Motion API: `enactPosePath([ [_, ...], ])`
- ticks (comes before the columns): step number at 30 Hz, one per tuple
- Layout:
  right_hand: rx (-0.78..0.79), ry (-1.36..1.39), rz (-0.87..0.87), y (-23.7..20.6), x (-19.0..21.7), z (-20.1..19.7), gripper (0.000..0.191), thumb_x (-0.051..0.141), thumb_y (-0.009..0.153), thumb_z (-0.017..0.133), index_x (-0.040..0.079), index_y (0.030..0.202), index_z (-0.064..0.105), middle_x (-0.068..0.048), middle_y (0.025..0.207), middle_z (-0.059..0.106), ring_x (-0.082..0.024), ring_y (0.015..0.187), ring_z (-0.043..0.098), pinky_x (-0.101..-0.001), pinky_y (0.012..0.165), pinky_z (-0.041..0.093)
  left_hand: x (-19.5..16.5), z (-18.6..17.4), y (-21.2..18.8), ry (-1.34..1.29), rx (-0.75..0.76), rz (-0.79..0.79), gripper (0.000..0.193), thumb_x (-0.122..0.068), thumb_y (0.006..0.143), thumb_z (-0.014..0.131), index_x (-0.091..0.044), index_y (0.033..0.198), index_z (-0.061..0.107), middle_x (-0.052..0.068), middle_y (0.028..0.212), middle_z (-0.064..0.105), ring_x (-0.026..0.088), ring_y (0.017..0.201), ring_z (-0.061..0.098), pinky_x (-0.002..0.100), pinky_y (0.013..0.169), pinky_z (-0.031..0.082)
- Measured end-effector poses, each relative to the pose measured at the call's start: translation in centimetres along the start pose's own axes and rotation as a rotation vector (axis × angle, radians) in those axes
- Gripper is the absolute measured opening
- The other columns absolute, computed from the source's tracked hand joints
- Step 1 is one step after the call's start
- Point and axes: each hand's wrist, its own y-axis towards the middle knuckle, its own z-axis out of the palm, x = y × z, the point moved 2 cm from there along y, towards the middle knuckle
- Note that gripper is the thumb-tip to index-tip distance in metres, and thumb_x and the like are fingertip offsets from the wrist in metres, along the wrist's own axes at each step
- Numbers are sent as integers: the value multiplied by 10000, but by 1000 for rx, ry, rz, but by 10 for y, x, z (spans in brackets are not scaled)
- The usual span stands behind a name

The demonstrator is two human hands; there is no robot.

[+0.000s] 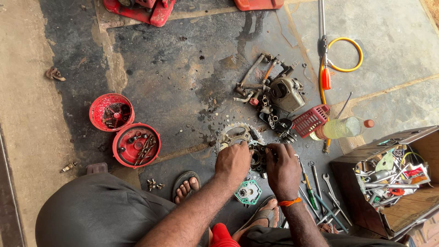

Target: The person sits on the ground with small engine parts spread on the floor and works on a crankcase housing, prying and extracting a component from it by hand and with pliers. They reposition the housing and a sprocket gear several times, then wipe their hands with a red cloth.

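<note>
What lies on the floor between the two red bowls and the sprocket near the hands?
In the head view, nothing: only bare, oil-stained concrete floor lies between the red bowls and the sprocket.

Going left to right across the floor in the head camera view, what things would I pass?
Two red round lids → sprocket → left hand → right hand → red grille → plastic bottle → wooden toolbox.

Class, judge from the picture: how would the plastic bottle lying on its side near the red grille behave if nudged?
The plastic bottle lies on its side, so it would probably roll. It looks mostly full of pale liquid, so likely fairly heavy. The red grille beside it might stop it.
</note>
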Motion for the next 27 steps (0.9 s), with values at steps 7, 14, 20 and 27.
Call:
enactPosePath([
  [7, -38, 12, 51, -4, -3, 7, 153, 222, 965, 679, 83, 1024, 705, -118, 976, 655, -326, 857, 661, -455, 745, 503, -6, 3, -4, -2, 16, -16, 312, -280, 1062, 561, 20, 1088, 643, 186, 806, 729, 244, 671, 744, 343, 521, 628],
  [14, -49, -98, -54, -11, -2, 18, 145, 222, 962, 680, 85, 1011, 687, -116, 942, 631, -328, 838, 642, -467, 720, 480, -8, -2, -5, 5, 16, -5, 340, -312, 1078, 549, 19, 1095, 627, 189, 813, 735, 262, 700, 751, 361, 550, 627],
  [20, -100, 19, -50, -7, -7, 16, 137, 208, 983, 671, 81, 1033, 674, -106, 969, 631, -316, 846, 648, -436, 720, 511, -7, -4, -6, -13, 20, -21, 355, -338, 1073, 537, 5, 1101, 625, 200, 832, 733, 273, 714, 752, 368, 543, 630],
  [27, -136, 94, -87, -8, -7, 11, 134, 195, 982, 674, 70, 1033, 674, -101, 982, 646, -318, 837, 660, -424, 717, 520, -9, -8, -7, -8, 3, -13, 373, -360, 1072, 544, 0, 1092, 641, 185, 836, 748, 275, 745, 756, 379, 577, 625],
])
